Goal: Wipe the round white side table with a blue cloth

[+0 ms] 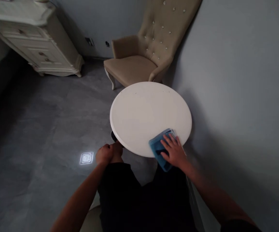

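A folded blue cloth (159,147) lies at the near right rim of a round white table (144,112), with its lower corner reaching past the edge. Flat on top of the cloth, my right hand (173,151) presses it down, fingers somewhat spread and thumb to the left. My left hand (105,154) rests closed on my left knee, just left of the table's near rim, and nothing shows in it. A few tiny dark specks dot the far part of the tabletop.
Behind the table stands a tan tufted armchair (133,67). A grey wall (238,80) runs close along the right side. At the back left is a cream cabinet (62,48). A bright square drain cover (86,158) is set in the grey floor (57,125).
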Available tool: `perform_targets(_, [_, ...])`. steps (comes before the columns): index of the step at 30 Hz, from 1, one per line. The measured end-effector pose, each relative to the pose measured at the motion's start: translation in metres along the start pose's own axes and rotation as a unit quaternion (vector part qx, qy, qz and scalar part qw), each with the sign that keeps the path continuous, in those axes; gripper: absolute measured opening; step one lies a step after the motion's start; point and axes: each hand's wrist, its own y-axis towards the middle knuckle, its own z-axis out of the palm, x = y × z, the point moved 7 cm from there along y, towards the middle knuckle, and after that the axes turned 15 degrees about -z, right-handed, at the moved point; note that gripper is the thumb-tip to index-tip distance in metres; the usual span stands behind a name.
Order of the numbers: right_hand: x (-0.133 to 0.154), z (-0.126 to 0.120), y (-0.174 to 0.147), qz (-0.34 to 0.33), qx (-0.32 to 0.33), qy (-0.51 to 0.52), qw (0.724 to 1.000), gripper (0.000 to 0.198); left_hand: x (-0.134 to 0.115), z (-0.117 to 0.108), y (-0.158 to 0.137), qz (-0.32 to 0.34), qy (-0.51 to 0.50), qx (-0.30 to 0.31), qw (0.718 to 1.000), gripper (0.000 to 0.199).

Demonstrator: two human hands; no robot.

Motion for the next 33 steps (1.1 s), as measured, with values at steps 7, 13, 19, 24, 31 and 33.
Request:
perform_targets(7, [-0.186,-0.013,-0.027,0.268,-0.103,-0.011,0.958,0.076,-0.005,0.002,0.002,0.001,0.0,0.012,1.0,0.056])
perform_targets(13, [-0.303,-0.036,0.065,0.401,-0.049,0.018,0.915,0.07,-0.005,-0.002,0.002,-0.004,-0.004,0.018,1.0,0.054])
perform_targets(19, [-0.333,-0.048,0.219,0.476,-0.041,-0.011,0.879,0.067,-0.007,-0.009,0.002,-0.011,-0.01,0.023,1.0,0.053])
perform_targets(24, [-0.281,-0.026,0.371,0.369,-0.029,-0.03,0.929,0.071,-0.01,-0.015,0.003,-0.013,-0.018,0.019,1.0,0.051])
perform_targets(31, [-0.083,0.014,0.505,0.071,0.013,0.032,0.997,0.068,-0.01,-0.015,0.007,-0.016,-0.006,0.017,1.0,0.051])
perform_targets(33, [-0.018,0.022,0.503,-0.011,0.024,0.045,0.999,0.067,-0.01,-0.015,0.007,-0.021,-0.005,0.019,1.0,0.05])
